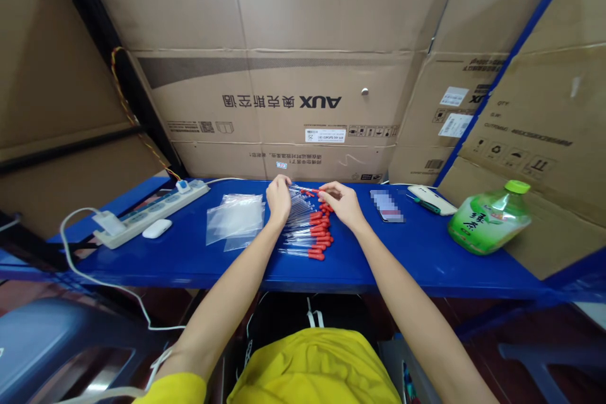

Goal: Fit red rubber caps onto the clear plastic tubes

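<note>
Many droppers (303, 242) with clear thin tubes and red rubber bulbs lie in a row on the blue table (402, 259), bulbs to the right. At the far end of the row, one dropper (310, 190) is level between my hands. The fingers of my right hand (341, 202) pinch it near its red bulb. My left hand (279, 201) is closed at its clear tube end; the fingertips are partly hidden by the hand's back. Left of the row, near my left wrist, lies a stack of clear plastic bags (237, 218).
A white power strip (156, 214) with plugs and a cable stands at the left, beside a white earbud case (157, 228). To the right are a phone (387, 205), a green screwdriver (426, 204) on a pale object, and a large green tea bottle (490, 221). Cardboard (284, 31) walls the back.
</note>
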Demonstrator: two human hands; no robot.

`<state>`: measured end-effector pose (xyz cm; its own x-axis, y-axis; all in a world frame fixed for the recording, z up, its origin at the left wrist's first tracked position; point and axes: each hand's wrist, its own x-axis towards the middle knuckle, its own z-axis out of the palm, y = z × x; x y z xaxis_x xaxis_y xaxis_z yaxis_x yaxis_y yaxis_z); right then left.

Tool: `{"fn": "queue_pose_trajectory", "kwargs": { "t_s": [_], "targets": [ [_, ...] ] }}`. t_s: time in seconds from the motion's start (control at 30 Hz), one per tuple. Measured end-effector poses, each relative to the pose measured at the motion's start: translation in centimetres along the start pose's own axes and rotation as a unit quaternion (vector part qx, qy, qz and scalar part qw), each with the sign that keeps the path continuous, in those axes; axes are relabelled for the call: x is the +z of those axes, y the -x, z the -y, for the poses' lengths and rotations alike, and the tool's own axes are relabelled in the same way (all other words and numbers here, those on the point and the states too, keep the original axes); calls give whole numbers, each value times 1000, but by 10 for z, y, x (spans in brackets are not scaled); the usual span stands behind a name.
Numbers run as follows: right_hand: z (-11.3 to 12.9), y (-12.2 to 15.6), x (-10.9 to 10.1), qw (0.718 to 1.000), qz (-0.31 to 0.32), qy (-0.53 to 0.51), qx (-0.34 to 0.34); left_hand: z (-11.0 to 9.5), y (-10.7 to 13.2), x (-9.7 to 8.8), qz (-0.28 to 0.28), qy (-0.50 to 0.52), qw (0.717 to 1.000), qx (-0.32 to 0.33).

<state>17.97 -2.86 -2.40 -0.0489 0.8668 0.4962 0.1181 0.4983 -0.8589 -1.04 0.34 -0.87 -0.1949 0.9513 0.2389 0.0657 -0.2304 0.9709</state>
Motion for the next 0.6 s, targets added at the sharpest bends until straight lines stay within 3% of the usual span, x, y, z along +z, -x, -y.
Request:
{"fn": "queue_pose_trajectory", "kwargs": {
  "t_s": [0.1,0.27,0.43,0.6],
  "targets": [
    [1,1,-4,997,52,57,-15,1,-1,-8,-113,-181,972,95],
    [-4,3,-5,982,153,107,-16,5,-11,-16,-104,-345,929,79],
    [-11,7,-4,968,215,131,-21,13,-15,-14,62,-429,894,112],
    [-10,7,-5,961,182,204,-33,24,-13,-12,213,-458,840,201]
  ]
}}
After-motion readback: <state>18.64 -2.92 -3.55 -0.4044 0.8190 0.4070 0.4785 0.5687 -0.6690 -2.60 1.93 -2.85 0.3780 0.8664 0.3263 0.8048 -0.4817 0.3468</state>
